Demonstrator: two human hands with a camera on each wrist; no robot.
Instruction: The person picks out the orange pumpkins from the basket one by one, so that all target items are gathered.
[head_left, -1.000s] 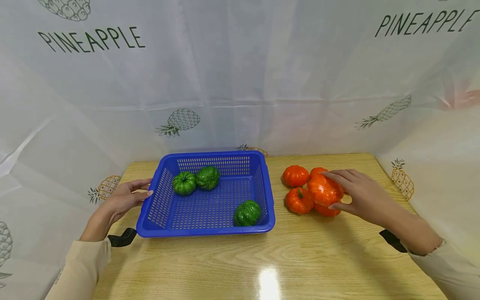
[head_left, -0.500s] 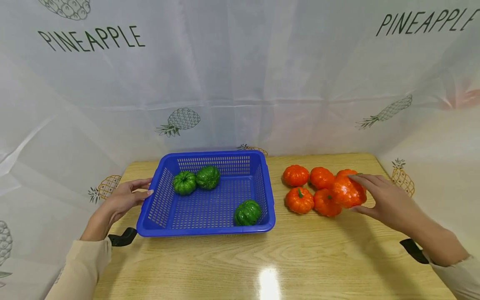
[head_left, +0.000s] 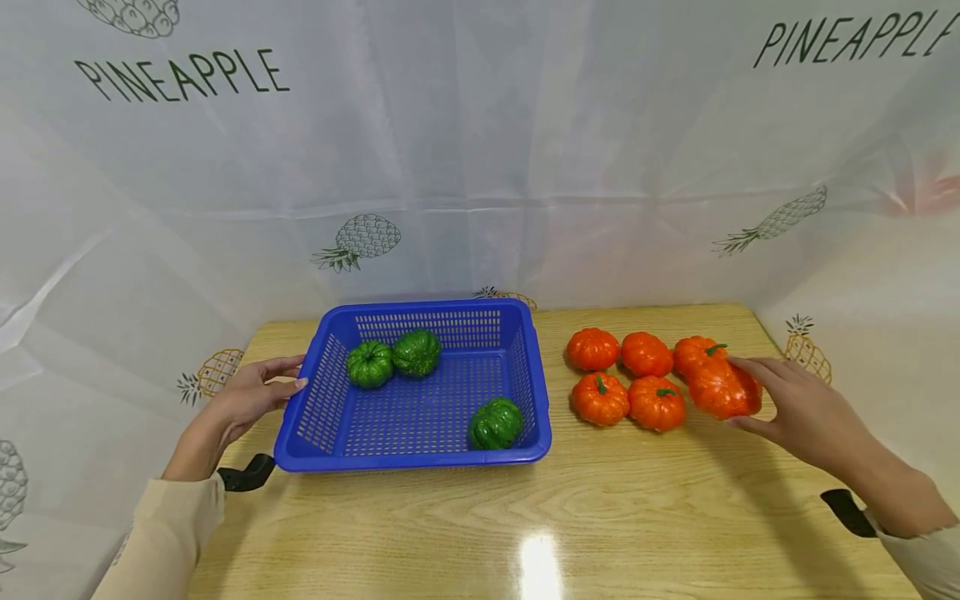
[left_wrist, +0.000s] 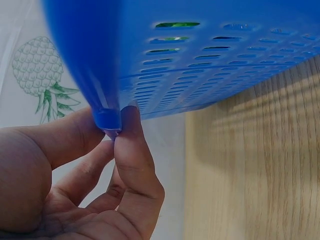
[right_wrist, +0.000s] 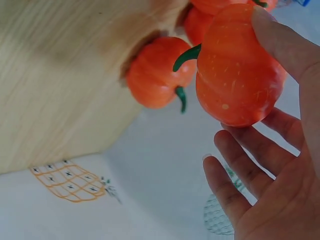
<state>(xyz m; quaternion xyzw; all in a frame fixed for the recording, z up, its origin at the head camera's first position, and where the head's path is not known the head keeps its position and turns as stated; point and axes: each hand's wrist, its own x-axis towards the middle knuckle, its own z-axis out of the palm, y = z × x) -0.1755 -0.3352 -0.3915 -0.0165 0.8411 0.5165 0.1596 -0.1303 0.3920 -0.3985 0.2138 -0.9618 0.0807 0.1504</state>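
Observation:
My left hand [head_left: 251, 396] pinches the left rim of a blue plastic basket [head_left: 408, 461]. In the left wrist view the thumb and fingers [left_wrist: 132, 155] close on the edge of that rim. Inside lie two green pumpkins [head_left: 370, 364] at the back left and a third green pumpkin [head_left: 496, 423] at the front right. On the right, my right hand [head_left: 806, 408] holds an orange pumpkin [head_left: 723, 390] between thumb and fingers, its green stem [right_wrist: 186, 57] pointing away from the palm. It overlaps another orange pumpkin [head_left: 695, 354] in the head view.
Several more orange pumpkins, such as the front left pumpkin [head_left: 600, 400], sit in two rows on the wooden table [head_left: 420, 533], right of the basket. A white curtain [head_left: 600, 167] printed with pineapples hangs behind and at both sides.
My right hand has carried its orange pumpkin rightward and slightly down, past the other orange pumpkins, which now show more fully. The left hand and the basket have stayed put.

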